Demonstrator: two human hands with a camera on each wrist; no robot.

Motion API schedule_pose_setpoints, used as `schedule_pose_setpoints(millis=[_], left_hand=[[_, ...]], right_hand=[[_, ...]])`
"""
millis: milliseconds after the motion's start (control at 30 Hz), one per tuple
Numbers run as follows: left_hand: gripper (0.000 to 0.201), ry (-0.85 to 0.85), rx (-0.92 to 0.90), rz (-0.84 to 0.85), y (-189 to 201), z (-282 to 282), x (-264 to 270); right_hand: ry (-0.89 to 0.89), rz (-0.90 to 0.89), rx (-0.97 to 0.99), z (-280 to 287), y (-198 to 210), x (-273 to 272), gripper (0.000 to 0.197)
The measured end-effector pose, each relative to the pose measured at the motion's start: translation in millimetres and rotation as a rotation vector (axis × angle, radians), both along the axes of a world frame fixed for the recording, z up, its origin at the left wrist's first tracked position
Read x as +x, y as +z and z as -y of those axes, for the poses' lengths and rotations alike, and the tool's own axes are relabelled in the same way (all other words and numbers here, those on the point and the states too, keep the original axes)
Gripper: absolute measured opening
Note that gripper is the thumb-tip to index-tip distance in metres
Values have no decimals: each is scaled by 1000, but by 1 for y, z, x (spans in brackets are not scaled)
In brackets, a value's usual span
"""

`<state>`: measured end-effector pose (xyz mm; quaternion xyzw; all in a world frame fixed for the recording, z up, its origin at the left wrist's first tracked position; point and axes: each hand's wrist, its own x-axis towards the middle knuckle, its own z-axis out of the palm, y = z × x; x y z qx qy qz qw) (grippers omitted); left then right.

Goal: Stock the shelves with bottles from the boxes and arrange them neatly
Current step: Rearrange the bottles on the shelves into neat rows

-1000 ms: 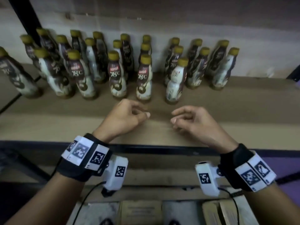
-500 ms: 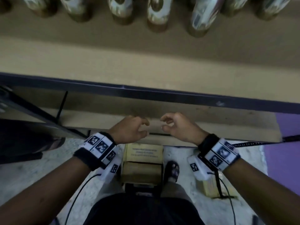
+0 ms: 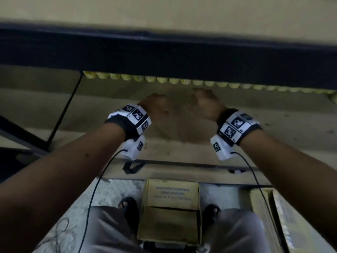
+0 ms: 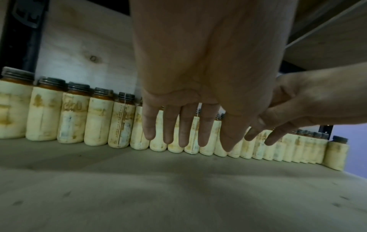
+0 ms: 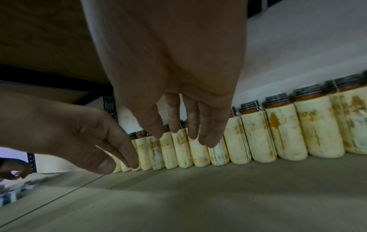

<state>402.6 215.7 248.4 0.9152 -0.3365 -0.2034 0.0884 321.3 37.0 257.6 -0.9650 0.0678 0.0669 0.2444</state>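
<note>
nearest in the head view are the person's legs and sandalled feet, with a closed cardboard box (image 3: 171,210) on the floor between them and a second box (image 3: 262,203) at the right. cables run from the white camera units under both wrists, and each wrist carries a dark band with black-and-white marker tags.

farther out, both forearms reach into the lower shelf (image 4: 178,196), under the dark front rail (image 3: 164,50) of the shelf above. the left hand (image 3: 155,108) and the right hand (image 3: 207,103) hover side by side, close together, above the bare wooden board. in the left wrist view the left hand's fingers (image 4: 184,125) hang almost straight and slightly spread, the grip released and holding nothing. in the right wrist view the right hand's fingers (image 5: 192,120) also hang loose and straight, its grip released and empty. neither hand touches a bottle; whether the two hands touch each other cannot be told.

farthest, along the back of the lower shelf, stands a row of pale yellow bottles (image 4: 95,120) with dark caps, upright and side by side against the light wall (image 4: 83,51). one bottle (image 4: 335,153) at the right end of the row stands a little apart. the row's tops show as yellow bumps just below the rail in the head view.
</note>
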Motion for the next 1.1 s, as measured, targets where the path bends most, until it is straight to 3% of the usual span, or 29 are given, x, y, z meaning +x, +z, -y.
schedule_pose_setpoints(millis=[200, 267, 333, 433, 533, 633, 933, 1100], left_hand=[[35, 7, 92, 214, -39, 9, 43], [22, -15, 140, 247, -48, 4, 48], [9, -51, 153, 304, -53, -5, 52], [9, -6, 111, 448, -49, -25, 50], [33, 64, 71, 477, -43, -47, 32], [43, 145, 71, 478, -39, -70, 1], [43, 222, -27, 508, -44, -150, -98], [41, 262, 11, 505, -47, -189, -116]], right_hand=[[14, 32, -193, 2, -23, 54, 41], [45, 7, -255, -6, -30, 67, 43], [89, -7, -326, -16, -36, 75, 41], [157, 21, -421, -33, -43, 73, 44], [182, 76, -457, -53, -48, 53, 42], [177, 108, -413, -73, -48, 22, 43], [197, 187, -417, -131, -55, -75, 40], [206, 222, -427, -150, -57, -90, 39]])
